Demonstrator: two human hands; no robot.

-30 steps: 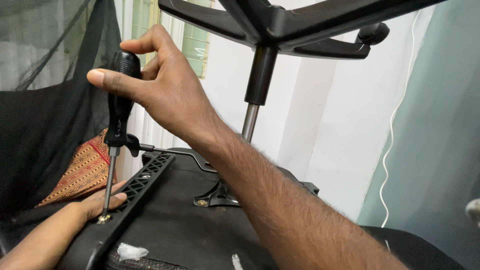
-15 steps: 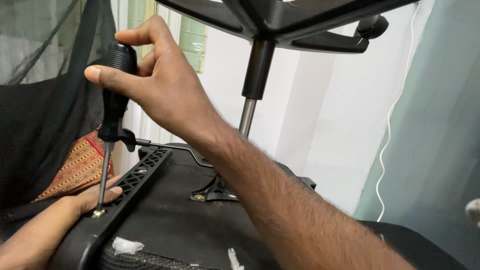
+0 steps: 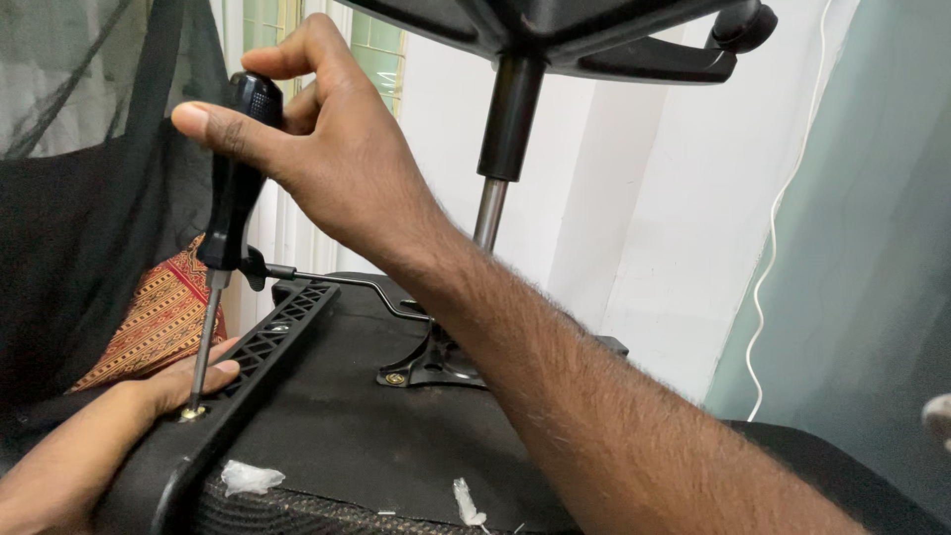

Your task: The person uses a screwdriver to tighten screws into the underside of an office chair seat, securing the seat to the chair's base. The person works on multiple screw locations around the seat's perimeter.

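Right hand point(image 3: 347, 168) closed round the black handle of a screwdriver point(image 3: 230, 213), thumb stretched across the top of the handle, fingers curled behind it. Shaft running steeply down from the grip, leaning slightly leftward at the bottom, long axis near upright. Tip seated on a brass-coloured screw point(image 3: 191, 411) straight below the grip, at the near end of a black ribbed bracket point(image 3: 267, 342). Left hand point(image 3: 149, 396) lying flat just beside the tip, fingertips touching the bracket next to the screw, nothing gripped; nearer to the screw than the right, which stays up at the handle end. Bracket lying on the black underside of an upturned chair seat point(image 3: 376, 446). Farther right of the grip, a bent metal lever point(image 3: 347, 282) leading to the chair's mounting plate point(image 3: 436, 367), with the grey gas column point(image 3: 490, 213) rising above it. Scraps of white paper point(image 3: 248, 478) near the seat edge below. Patterned red cloth point(image 3: 149, 317) behind the shaft, to its left.
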